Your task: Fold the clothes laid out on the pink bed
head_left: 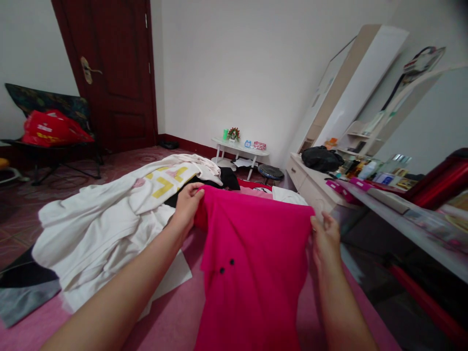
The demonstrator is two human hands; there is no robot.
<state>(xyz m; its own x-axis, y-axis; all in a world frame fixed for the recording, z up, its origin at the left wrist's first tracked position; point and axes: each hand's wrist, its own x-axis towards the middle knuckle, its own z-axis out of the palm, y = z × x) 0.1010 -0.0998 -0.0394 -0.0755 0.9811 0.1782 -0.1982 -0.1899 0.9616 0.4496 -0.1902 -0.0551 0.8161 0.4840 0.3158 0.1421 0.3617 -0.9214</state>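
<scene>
A bright pink garment (256,253) with two small dark buttons hangs stretched between my hands over the pink bed cover (171,317). Its kind is not clear, as the lower part runs out of the picture. My left hand (188,202) pinches the upper left corner between thumb and fingers. At the upper right corner, my right hand (324,236) grips the cloth. Beside my left arm lies a heap of white clothes (106,229), among them a piece with a yellow print (166,183). Black cloth (229,178) shows behind my left hand.
Folded white cloth (288,195) lies past the garment. To the right stand a dresser (314,183) with a black bag (321,158) and bottles, and a cluttered shelf (409,214). A low white table (239,146) is by the wall. A chair holds a red bag (53,129) near the door (109,73).
</scene>
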